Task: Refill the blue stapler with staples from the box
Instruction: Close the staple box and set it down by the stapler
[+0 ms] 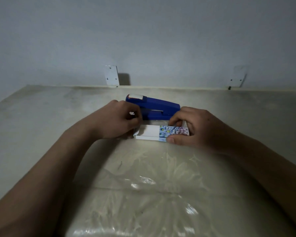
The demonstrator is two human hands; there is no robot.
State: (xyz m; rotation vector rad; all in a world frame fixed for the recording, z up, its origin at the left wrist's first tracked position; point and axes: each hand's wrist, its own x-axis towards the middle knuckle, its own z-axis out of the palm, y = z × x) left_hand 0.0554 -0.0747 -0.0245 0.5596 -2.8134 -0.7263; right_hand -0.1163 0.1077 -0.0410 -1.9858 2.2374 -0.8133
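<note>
The blue stapler (156,106) lies closed on the table, its nose pointing left, just behind my hands. In front of it sits the staple box (173,132), a patterned blue and pink sleeve with its white inner tray (149,132) slid partway out to the left. My right hand (195,129) grips the sleeve, thumb on the near side and fingers on the far side. My left hand (120,120) is curled at the tray's left end, touching its white flap. Whatever lies inside the tray is hidden.
The table (58,117) is pale and covered by a clear plastic sheet (143,194) that wrinkles toward me. Two white brackets (111,76) (237,76) are fixed to the grey wall at the table's far edge.
</note>
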